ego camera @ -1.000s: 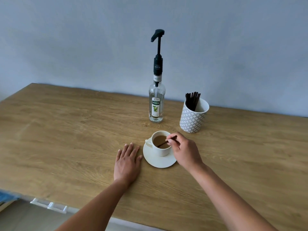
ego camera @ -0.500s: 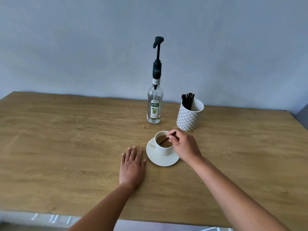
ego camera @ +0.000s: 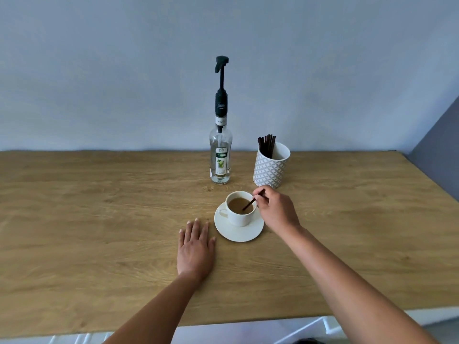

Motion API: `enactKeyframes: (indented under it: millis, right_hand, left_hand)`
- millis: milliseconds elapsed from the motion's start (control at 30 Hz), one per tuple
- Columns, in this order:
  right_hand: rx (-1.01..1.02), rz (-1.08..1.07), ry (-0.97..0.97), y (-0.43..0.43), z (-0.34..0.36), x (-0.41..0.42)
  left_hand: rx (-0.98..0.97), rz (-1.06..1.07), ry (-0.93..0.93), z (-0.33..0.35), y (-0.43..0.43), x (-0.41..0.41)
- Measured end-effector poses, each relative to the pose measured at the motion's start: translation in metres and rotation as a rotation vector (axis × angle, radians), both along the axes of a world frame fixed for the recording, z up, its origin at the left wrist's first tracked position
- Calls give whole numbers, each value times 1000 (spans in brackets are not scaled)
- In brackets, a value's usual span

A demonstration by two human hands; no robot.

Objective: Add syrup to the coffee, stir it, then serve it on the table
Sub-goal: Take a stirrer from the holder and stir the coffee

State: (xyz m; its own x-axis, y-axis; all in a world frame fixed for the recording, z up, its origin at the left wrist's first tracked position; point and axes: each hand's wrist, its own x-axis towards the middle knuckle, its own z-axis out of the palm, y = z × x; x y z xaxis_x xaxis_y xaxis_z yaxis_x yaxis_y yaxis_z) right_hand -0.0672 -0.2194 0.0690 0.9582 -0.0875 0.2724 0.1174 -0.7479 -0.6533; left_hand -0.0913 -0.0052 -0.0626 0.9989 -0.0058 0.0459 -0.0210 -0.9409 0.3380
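Observation:
A white cup [ego camera: 240, 218] of milky coffee sits on a white saucer [ego camera: 244, 234] in the middle of the wooden table [ego camera: 99, 207]. My right hand [ego camera: 277, 211] is just right of the cup, pinching a thin dark stirrer [ego camera: 249, 205] whose lower end dips into the coffee. Left of the saucer, my left hand [ego camera: 196, 247] lies flat on the table, fingers together, holding nothing. Behind the cup stands a clear syrup bottle [ego camera: 220, 157] with a tall black pump.
A patterned white holder [ego camera: 270, 167] with several dark stirrers stands right of the bottle, near the wall. The table's front edge runs below my forearms, and its right edge slants away at the far right.
The camera view has shifted and levelled, so the table looks squarer. My right hand has kept the stirrer in the coffee, shifting slightly; my left hand has stayed flat beside the saucer.

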Motion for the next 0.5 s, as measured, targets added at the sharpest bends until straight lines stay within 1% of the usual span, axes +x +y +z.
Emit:
enactKeyframes:
  millis: [200,400,500]
  right_hand:
    - [77,-51,-123,-6,6,-12]
    - [78,-86,-69,-9,2,-22]
    - [119,-94,-113,-10,5,-26]
  left_hand:
    - [22,-30,10,0,3,-2]
    - [24,-59,12,0,5,-6]
    - [20,-65,12,0,6,-8]
